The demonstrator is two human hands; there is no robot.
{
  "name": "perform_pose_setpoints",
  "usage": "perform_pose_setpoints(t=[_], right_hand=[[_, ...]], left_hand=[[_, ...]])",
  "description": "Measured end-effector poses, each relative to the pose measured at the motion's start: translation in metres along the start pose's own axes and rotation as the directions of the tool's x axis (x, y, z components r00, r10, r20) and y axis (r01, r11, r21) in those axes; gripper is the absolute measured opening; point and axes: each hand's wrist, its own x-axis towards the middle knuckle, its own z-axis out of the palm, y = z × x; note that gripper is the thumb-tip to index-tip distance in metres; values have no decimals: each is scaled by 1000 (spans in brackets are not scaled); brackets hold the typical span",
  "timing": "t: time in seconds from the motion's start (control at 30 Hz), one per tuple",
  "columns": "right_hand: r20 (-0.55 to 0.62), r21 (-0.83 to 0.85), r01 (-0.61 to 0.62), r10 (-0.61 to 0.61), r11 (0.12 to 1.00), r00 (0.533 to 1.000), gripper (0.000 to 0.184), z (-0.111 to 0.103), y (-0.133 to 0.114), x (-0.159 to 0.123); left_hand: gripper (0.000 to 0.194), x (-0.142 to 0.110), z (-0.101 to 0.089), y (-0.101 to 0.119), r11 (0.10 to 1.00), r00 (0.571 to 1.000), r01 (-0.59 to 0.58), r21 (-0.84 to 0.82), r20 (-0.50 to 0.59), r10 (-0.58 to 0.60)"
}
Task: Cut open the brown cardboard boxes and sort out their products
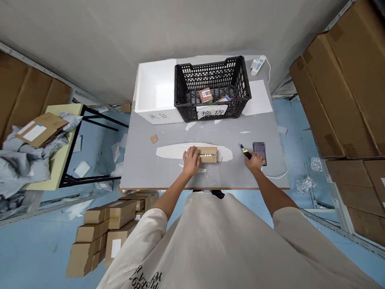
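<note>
A small brown cardboard box (208,155) lies on the table, with a strip of shiny tape along its top. My left hand (191,161) grips its left end, fingers over the top. In my right hand (255,161) is a black and yellow utility knife (246,153), its tip pointing up and left, away from the box. Just beside that hand, a dark phone (260,149) lies flat, its lower part partly hidden by my fingers. Under the box shows a white worn patch (168,151) of the tabletop.
At the back stand a white foam box (159,114) and a black plastic crate (213,102) holding several small packets (206,95). A power strip (258,65) lies at the back right. A small cardboard piece (154,139) is at left. Stacked cartons (120,216) stand below the table.
</note>
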Motion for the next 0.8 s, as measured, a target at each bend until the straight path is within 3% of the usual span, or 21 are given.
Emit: perform_pose_setpoints(t=[0.17, 0.3, 0.4, 0.47, 0.57, 0.7, 0.8], right_hand=[[-16, -23, 20, -20, 1000, 1000, 36, 2, -2, -9], [-87, 74, 76, -69, 994, 994, 40, -5, -17, -19], [-101, 260, 163, -141, 952, 985, 38, -13, -46, -28], [-38, 466, 271, -287, 842, 957, 38, -19, -72, -36], [44, 677, 285, -425, 678, 904, 43, -25, -114, -51], [67, 691, 335, -519, 640, 852, 62, -30, -154, -66], [32, 629, 420, -561, 655, 827, 61, -36, -169, -67]], left_hand=[[42, -10, -2, -18, 996, 997, 78, -41, -17, -79], [43, -12, 7, -33, 961, 976, 206, -186, -29, -215], [46, -10, 12, -39, 883, 943, 306, -355, -11, -331], [48, -9, 13, -41, 825, 922, 357, -439, 23, -387], [50, -7, 13, -43, 787, 915, 370, -493, 48, -400], [57, -5, 15, -47, 797, 930, 333, -505, 38, -364], [62, -8, 20, -52, 792, 937, 308, -527, 26, -347]])
